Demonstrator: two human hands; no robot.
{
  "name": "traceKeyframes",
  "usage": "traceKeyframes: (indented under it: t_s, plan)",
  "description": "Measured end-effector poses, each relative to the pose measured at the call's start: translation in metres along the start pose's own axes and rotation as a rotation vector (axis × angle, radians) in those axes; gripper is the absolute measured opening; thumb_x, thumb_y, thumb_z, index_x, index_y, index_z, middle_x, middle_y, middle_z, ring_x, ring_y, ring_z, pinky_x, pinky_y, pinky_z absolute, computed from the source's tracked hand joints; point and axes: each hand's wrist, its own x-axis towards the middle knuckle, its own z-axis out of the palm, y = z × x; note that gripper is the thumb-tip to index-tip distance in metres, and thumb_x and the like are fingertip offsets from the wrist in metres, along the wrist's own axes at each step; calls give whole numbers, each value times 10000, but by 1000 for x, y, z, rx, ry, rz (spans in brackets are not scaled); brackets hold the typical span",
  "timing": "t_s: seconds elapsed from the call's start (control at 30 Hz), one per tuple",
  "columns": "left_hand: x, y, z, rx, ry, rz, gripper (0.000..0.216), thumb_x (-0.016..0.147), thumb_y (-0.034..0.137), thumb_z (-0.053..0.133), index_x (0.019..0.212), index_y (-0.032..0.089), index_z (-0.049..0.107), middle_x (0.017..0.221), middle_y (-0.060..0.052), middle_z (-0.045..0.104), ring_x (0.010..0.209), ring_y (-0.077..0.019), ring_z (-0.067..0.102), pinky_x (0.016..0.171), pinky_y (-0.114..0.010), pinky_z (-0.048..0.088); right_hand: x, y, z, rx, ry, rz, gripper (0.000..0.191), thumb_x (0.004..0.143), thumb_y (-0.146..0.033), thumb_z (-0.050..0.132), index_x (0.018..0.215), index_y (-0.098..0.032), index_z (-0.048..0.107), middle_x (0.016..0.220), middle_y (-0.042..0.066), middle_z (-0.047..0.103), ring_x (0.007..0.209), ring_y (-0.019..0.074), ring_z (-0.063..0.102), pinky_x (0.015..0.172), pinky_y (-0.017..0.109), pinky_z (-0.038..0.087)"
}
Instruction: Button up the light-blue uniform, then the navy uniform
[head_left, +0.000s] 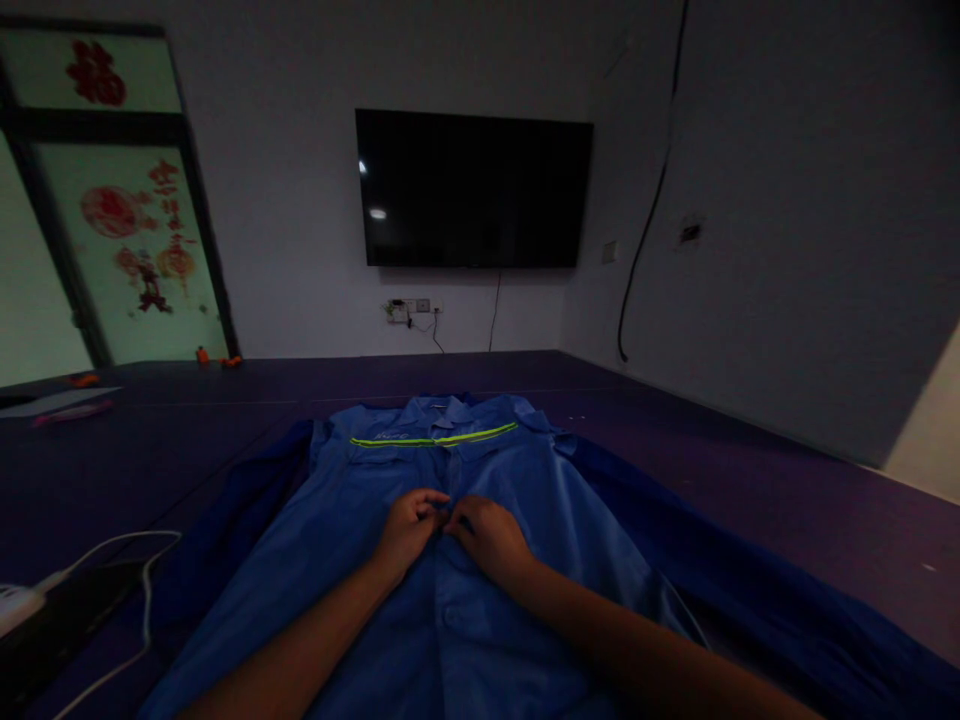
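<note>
A blue work jacket (517, 480) lies spread out, front up, with its collar away from me and its darker blue sleeves stretched to both sides. Yellow-green strips cross its chest. At the middle of the front placket, my left hand (414, 520) pinches the cloth edge between thumb and fingers. Close against it, my right hand (484, 528) is also closed on the placket from the other side. Whatever lies between the fingertips, perhaps a button, is too small and dark to make out. Below the hands the placket (450, 620) runs straight toward me.
A white cable (148, 590) and a white plug or adapter (19, 605) lie at the lower left. Small orange objects (231, 361) sit by the glass door (124, 250). A television (474, 190) hangs on the far wall, and a black cord (645, 235) dangles at the right.
</note>
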Motion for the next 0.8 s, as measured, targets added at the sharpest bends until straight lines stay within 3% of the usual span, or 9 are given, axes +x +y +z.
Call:
traceKeyframes:
  t_s: [0.33,0.6,0.8]
  plan:
    - [1,-2,0,23,13,16,319,592,246,626,887,127,631,486,46,513,453,-82,433,469,-190,288,1,2,0,-4,-14,-41,151,815,-279,513,854,-195,632,912,31,649,877,154,581,759,221,388]
    - [1,1,-8,78,-64,49,357,602,222,617,945,128,595,600,13,599,567,-117,537,566,-210,381,3,14,-9,64,-108,-256,157,810,-194,492,878,-180,633,906,35,640,875,138,573,773,206,388]
    - [2,-3,-7,161,-41,102,313,624,202,583,924,114,600,601,5,597,586,-126,553,591,-221,405,3,13,-3,39,-71,-214,164,803,-165,480,862,-169,634,906,47,644,884,152,572,786,217,385]
